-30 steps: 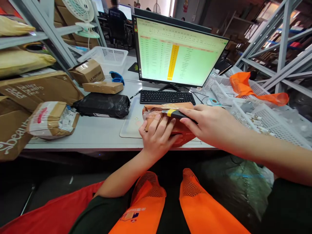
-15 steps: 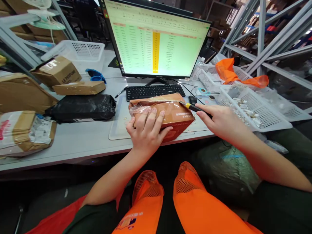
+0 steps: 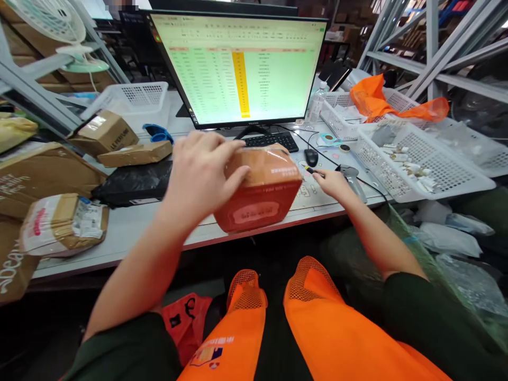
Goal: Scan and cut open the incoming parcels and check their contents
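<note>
A red-orange cardboard box stands on the desk's front part, its printed side facing me. My left hand grips it at the upper left, thumb along the near edge; the fingertips are hidden behind the hand and the box. To the right of the box, my right hand holds a utility knife with a yellow and black handle. The knife is low over the desk, apart from the box, its tip pointing left near the black mouse.
Behind the box are a keyboard and a monitor. Parcels, including a black bag and a taped carton, lie at the left. White baskets with small items stand at the right, beside a tape dispenser.
My right hand has drawn the knife away from the box's top edge, down to the desk. My left hand has shifted from the box's near face to its upper left, and the box is tipped more upright.
</note>
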### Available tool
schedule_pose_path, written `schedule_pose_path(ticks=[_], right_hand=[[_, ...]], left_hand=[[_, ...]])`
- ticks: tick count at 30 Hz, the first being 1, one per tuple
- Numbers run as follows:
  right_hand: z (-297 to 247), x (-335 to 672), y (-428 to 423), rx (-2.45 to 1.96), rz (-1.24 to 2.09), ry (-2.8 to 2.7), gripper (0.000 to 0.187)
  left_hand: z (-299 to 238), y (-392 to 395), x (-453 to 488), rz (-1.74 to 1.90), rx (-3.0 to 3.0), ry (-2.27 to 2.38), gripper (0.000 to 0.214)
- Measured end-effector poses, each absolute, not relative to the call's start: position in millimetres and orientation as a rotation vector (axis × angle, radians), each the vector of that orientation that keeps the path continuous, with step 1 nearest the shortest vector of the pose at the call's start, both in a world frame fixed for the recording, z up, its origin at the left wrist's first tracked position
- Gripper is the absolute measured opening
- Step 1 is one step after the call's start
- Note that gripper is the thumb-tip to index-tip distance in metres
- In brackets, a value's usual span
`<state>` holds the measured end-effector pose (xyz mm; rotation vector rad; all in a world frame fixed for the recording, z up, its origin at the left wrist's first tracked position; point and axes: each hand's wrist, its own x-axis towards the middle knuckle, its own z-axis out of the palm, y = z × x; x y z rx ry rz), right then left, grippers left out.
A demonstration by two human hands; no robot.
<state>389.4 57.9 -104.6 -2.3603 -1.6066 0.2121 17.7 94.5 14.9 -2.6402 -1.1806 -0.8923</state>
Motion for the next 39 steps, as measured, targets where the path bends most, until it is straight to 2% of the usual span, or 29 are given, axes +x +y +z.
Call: schedule_pose_path(ticks=[3,5,9,11,13,15,18,20,25,33,39], right_hand=[[-127.2,378.0,84.1,-2.297,0.264,-1.670,0.046],[-127.3,365.6,99.1,-2.229,0.258,-1.692,0.047],[-97.7,332.7,138.9,-1.711,0.135,-1.638,0.070],[-78.0,314.7,159.1,-1.514,0.193,-1.598,0.082],[-61.8,299.4,169.8,-1.457,0.334,-1.609,0.087],[-53.4,288.4,166.3,-1.386,0.470,-1.627,0.080],[-58.7,279.4,142.2,-1.258,0.482,-1.574,0.061],[-70.0,278.2,125.6,-1.185,0.412,-1.520,0.051],[-80.4,289.5,109.1,-1.114,0.434,-1.547,0.040],[-14.9,291.2,122.6,-1.339,0.459,-2.032,0.058],[-10.7,289.2,140.3,-1.150,0.295,-1.998,0.068]], left_hand=[[39.8,161.5,18.2,-0.585,-2.791,-1.202,0.066],[38.5,210.0,20.6,-0.403,-2.917,-1.260,0.073],[7.2,259.9,22.9,-0.391,-2.806,-1.400,0.073],[-7.0,248.3,20.0,-0.516,-2.693,-1.385,0.073],[-11.3,220.6,14.3,-0.674,-2.640,-1.299,0.065],[-5.0,192.4,7.6,-0.780,-2.641,-1.219,0.053],[17.3,176.0,1.5,-0.833,-2.661,-1.168,0.048],[34.1,184.0,2.6,-0.738,-2.753,-1.190,0.053],[62.2,202.1,16.9,-0.006,-3.170,-1.370,0.061],[61.4,159.1,25.9,-0.047,-3.086,-1.541,0.074],[57.2,178.9,31.5,-0.132,-2.997,-1.655,0.073]])
